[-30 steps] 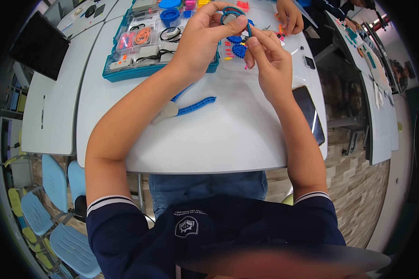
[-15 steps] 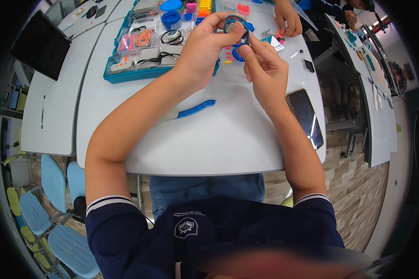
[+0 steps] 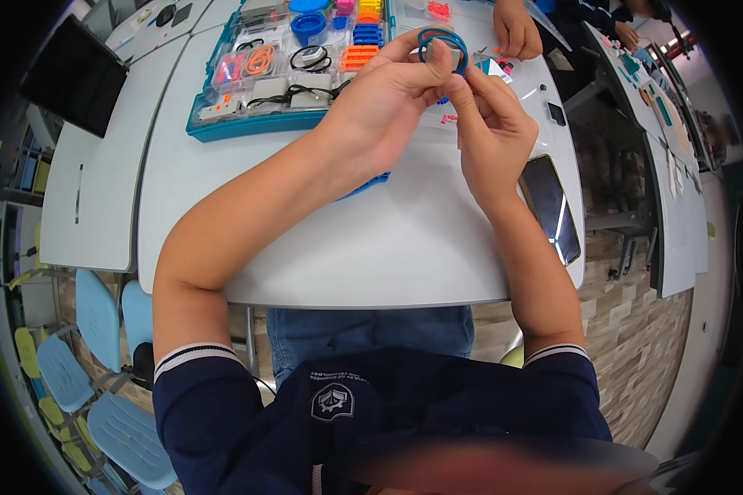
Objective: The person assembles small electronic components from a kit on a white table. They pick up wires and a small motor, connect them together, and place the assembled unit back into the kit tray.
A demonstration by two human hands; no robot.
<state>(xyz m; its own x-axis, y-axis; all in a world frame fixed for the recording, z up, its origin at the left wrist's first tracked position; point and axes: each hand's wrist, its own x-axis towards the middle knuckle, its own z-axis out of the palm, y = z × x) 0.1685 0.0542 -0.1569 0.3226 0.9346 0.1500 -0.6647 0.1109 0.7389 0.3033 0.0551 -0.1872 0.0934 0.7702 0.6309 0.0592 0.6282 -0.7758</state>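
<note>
My left hand point(image 3: 384, 103) and my right hand point(image 3: 491, 132) meet above the white table point(image 3: 404, 247), both pinching a small grey part with a blue rubber ring point(image 3: 442, 41) looped over it. The ring stands up between my fingertips. A blue strip-shaped piece point(image 3: 370, 183) lies on the table, mostly hidden under my left wrist. Small pink and blue bits point(image 3: 448, 118) lie on the table just beneath my fingers.
A teal parts tray point(image 3: 248, 124) with orange, blue and black pieces sits at the far left of the table. A dark tablet point(image 3: 551, 206) lies at the right edge. Another person's hand point(image 3: 516, 29) rests at the far side. A black screen point(image 3: 78, 78) lies on the left table; blue chairs point(image 3: 99, 313) stand below.
My hands have lifted and drawn closer to the camera with the blue ring held between them. The blue strip on the table has become more hidden under my left wrist.
</note>
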